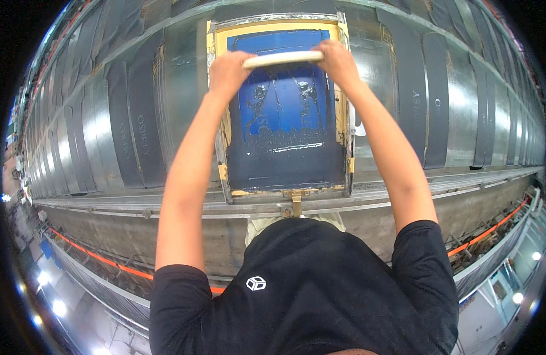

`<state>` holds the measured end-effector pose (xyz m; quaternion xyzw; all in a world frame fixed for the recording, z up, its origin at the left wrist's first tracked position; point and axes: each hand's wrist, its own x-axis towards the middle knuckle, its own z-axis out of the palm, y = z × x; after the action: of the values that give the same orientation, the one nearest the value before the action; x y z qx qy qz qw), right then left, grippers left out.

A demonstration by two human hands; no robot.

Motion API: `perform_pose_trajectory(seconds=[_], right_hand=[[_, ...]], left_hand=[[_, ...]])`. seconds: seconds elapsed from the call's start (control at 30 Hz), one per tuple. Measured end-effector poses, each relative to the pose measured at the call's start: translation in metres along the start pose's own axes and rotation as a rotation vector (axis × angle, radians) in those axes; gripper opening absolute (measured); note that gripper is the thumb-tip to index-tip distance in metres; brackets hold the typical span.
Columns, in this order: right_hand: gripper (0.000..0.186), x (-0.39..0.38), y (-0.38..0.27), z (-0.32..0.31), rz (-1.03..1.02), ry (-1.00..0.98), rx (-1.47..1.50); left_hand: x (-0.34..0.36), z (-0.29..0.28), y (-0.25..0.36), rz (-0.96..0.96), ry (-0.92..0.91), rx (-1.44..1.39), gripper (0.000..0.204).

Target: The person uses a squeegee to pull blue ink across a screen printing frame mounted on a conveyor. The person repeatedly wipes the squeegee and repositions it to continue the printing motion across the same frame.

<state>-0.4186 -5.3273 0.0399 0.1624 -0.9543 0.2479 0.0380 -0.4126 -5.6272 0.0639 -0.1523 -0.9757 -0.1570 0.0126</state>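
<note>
Both of my arms stretch forward over a screen-printing frame [221,160] that lies flat on a long metal table. My left hand [228,74] is closed around the left end of a pale squeegee [283,58]; my right hand [339,62] grips its right end. The squeegee lies crosswise over the far part of the blue mesh [284,112]. Dark wet ink [284,168] covers the near part of the screen, with glossy streaks and patches higher up. Yellow tape lines the frame's far edge. The squeegee's lower edge is hidden from me.
Dark printed fabric pieces [145,118] lie in rows on the shiny tabletop to the left, and more fabric pieces [435,100] lie to the right. A metal rail [137,208] runs along the near table edge, where a small brass-coloured bracket [296,204] meets the frame.
</note>
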Motion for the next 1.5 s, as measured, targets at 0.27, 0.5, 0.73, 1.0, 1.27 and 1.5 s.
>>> perform_pose_trajectory(seconds=[0.27,0.5,0.73,1.0,1.27,1.5], right_hand=[[0.032,0.051,0.019,-0.012,0.054,-0.063,-0.069],[0.03,0.045,0.019,0.0,0.077,-0.083,-0.055],[0.03,-0.103,-0.041,-0.006,0.093,-0.064,0.044],[0.037,-0.272,-0.102,-0.002,0.098,-0.046,0.165],[0.034,-0.174,0.035,-0.003,0.419,0.384,0.147],[0.032,-0.13,0.022,-0.001,0.577,0.44,0.293]], left_hand=[[0.067,-0.003,-0.009,-0.082,-0.158,0.016,0.027],[0.057,-0.005,-0.009,-0.11,-0.201,0.033,0.032],[-0.083,-0.002,0.034,-0.004,-0.154,0.02,0.028],[-0.263,0.005,0.087,0.08,-0.003,-0.021,0.031],[-0.262,0.002,0.093,0.082,-0.007,-0.094,0.041],[-0.296,-0.004,0.084,0.033,0.002,-0.135,0.051]])
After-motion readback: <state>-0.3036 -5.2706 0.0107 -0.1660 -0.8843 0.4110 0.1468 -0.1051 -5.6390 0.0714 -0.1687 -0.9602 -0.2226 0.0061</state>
